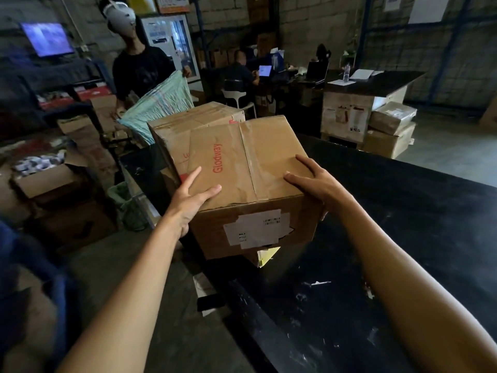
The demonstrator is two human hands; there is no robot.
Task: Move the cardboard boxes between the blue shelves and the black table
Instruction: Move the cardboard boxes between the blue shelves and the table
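Observation:
A worn cardboard box [250,168] printed "Glodway", with a white label on its near side, hangs tilted over the left edge of the black table [403,238]. My left hand [192,196] presses its top left edge with straight, spread fingers. My right hand [313,181] lies on the top right corner, thumb and forefinger on top and the other fingers bent down over the right side. A second, larger cardboard box [196,117] stands just behind it, touching it. A yellow scrap [265,258] shows under the held box.
A person in a headset [139,65] stands at the back left holding a pale green cloth [161,103]. Open cartons [48,181] and a green basket [126,208] crowd the floor on the left. Stacked boxes [390,130] sit beyond the table's far end.

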